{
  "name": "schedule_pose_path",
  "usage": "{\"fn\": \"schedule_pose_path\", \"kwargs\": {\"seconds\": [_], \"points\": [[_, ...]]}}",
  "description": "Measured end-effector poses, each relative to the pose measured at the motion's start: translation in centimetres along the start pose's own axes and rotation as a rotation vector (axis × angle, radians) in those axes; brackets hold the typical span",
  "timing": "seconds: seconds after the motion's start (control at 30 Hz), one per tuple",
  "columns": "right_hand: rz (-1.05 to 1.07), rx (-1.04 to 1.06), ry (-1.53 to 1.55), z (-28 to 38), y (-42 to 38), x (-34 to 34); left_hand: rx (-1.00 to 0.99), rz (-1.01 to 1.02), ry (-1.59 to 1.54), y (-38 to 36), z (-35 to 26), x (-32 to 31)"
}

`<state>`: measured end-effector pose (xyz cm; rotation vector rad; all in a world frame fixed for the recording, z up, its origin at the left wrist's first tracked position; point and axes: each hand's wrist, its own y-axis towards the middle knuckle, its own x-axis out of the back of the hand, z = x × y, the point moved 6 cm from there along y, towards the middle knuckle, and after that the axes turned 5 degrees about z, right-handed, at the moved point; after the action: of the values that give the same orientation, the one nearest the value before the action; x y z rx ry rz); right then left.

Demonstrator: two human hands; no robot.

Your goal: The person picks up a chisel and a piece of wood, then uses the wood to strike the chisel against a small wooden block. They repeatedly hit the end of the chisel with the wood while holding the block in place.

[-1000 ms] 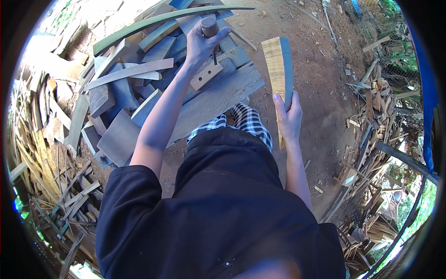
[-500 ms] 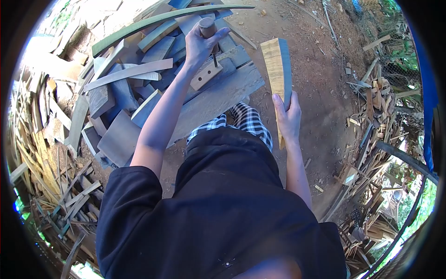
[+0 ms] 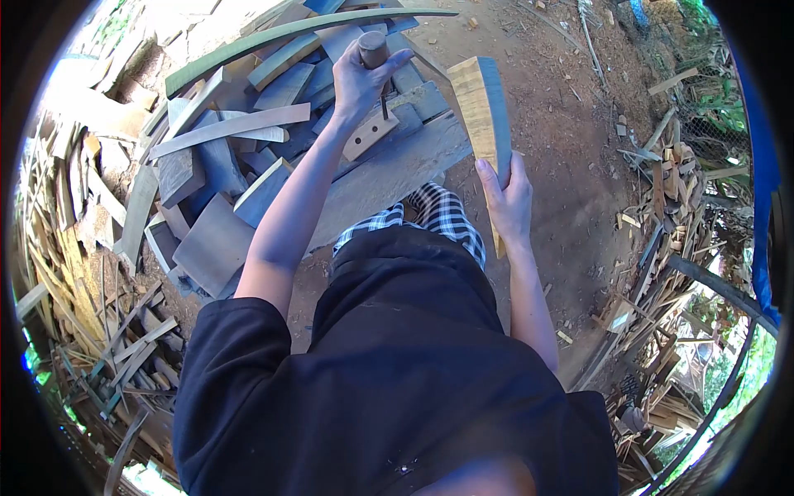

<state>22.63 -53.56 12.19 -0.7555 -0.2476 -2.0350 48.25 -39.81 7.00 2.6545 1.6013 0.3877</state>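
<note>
My left hand (image 3: 356, 89) is wrapped round the round wooden handle of a chisel (image 3: 374, 51), held upright. Its thin metal blade comes down on a small pale wood block (image 3: 361, 147), beside two round dark holes; the exact tip contact is too small to make out. That block rests on a wide weathered plank (image 3: 397, 183) in front of my legs. On the right, my right hand (image 3: 512, 202) grips the narrow lower end of a tapered wooden club (image 3: 480, 107). The club's broad end points up, apart from the chisel and leaning slightly left.
Offcuts and boards (image 3: 211, 165) are heaped left of the plank, with a long curved strip (image 3: 289, 37) across the top. Scrap wood piles line the far left (image 3: 74, 240) and the right (image 3: 662, 215). Bare dirt ground (image 3: 571, 165) lies right of the plank.
The club's broad end has moved left and slightly up, toward the chisel. My right hand has shifted a little left with it. The chisel and left hand are almost unmoved.
</note>
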Motion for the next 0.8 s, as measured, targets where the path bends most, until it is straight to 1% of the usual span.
{"fn": "schedule_pose_path", "kwargs": {"seconds": [0.1, 0.23, 0.43, 0.6, 0.63, 0.67, 0.7, 0.73, 0.8], "points": [[0.01, 0.01, 0.021, 0.2, 0.1, -0.1, 0.052, -0.002, -0.011, 0.1, 0.1, 0.0], [0.035, -0.008, 0.029, 0.4, 0.2, -0.2, 0.016, -0.015, -0.013, 0.2, 0.3, -0.3], [0.054, 0.025, 0.01, 1.4, 1.5, -0.4, -0.007, -0.034, -0.003, -0.1, 0.3, -0.4], [0.041, 0.196, 0.065, 5.7, 4.1, 0.4, -0.044, -0.02, 0.061, -0.4, -0.5, -0.5], [0.041, 0.198, 0.069, 6.4, 4.7, 0.4, 0.007, -0.025, 0.001, -0.6, 0.0, -0.6], [0.04, 0.256, 0.083, 7.3, 5.1, 0.5, 0.056, -0.027, -0.059, -0.7, 0.4, -0.7], [0.038, 0.31, 0.096, 8.0, 5.3, 0.5, 0.054, -0.023, -0.058, -0.8, 0.1, -0.7], [0.033, 0.305, 0.095, 8.5, 5.5, 0.5, 0.053, -0.029, -0.079, -1.0, -0.2, -0.7], [0.031, 0.382, 0.082, 9.8, 5.5, 0.4, 0.052, -0.034, -0.102, -1.2, -0.3, -0.8]]}}
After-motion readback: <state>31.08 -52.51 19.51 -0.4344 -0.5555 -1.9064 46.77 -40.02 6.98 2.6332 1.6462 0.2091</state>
